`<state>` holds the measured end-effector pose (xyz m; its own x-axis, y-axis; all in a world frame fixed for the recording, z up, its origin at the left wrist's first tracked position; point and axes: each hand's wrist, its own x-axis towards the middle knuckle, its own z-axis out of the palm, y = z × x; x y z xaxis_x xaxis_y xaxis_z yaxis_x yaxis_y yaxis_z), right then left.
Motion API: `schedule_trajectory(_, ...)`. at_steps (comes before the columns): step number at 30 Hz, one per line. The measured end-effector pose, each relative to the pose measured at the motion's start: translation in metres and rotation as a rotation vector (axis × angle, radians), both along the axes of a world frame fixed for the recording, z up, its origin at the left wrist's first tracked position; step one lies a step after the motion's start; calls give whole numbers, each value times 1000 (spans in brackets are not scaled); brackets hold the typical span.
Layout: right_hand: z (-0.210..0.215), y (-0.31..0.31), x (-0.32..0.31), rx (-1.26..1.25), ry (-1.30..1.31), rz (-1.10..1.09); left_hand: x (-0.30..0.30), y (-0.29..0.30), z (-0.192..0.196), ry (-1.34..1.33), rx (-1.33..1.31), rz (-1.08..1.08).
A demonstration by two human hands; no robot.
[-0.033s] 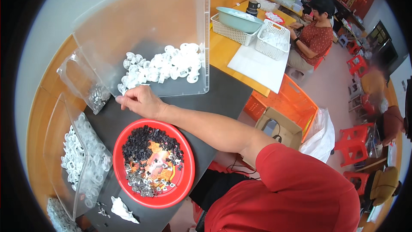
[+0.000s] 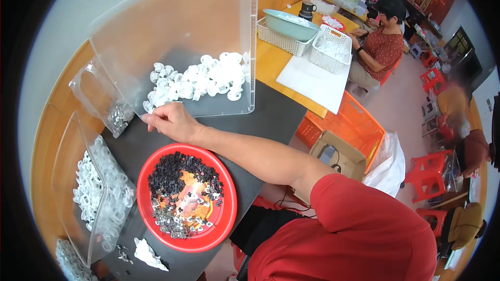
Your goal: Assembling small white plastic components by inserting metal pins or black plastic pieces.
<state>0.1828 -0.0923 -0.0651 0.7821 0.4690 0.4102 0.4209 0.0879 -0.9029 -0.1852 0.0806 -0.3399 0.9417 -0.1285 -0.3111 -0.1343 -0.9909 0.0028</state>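
My right hand (image 2: pixel 174 123) reaches in from the red sleeve with its fingers curled closed. It is at the near lower edge of a large clear plastic tub (image 2: pixel 251 36), which stands tilted and holds white round plastic parts (image 2: pixel 208 79). Whatever the fingertips hold, if anything, is hidden. Below the forearm lies a round red tray (image 2: pixel 229 213) with small black pieces (image 2: pixel 177 171) heaped at its upper side. Small silvery pieces (image 2: pixel 174 224) are gathered at its lower left. Beside the hand is a clear bag (image 2: pixel 99 88) with metal bits inside. My left hand is not in view.
At the left stands a clear bin (image 2: pixel 101 203) of white ring-shaped parts. A crumpled white tissue (image 2: pixel 148 254) lies near the tray. Orange crate (image 2: pixel 359 119) and cardboard box (image 2: pixel 349 164) stand right of the dark table (image 2: pixel 271 114). A seated person (image 2: pixel 380 47) works at the yellow table.
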Motion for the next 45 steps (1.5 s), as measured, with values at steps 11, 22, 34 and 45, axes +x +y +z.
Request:
schedule_trajectory(11,-16,16,16,196,334,-4,-3,4,2,59,5,109)
schedule_trajectory(22,-15,25,13,38,376,42,-56,10,12,120,8,297)
schedule_trajectory(34,-19,17,24,103,322,40,-109,28,55,377,40,669)
schedule_trajectory(45,-14,16,19,113,326,126,-147,33,92,565,41,994)
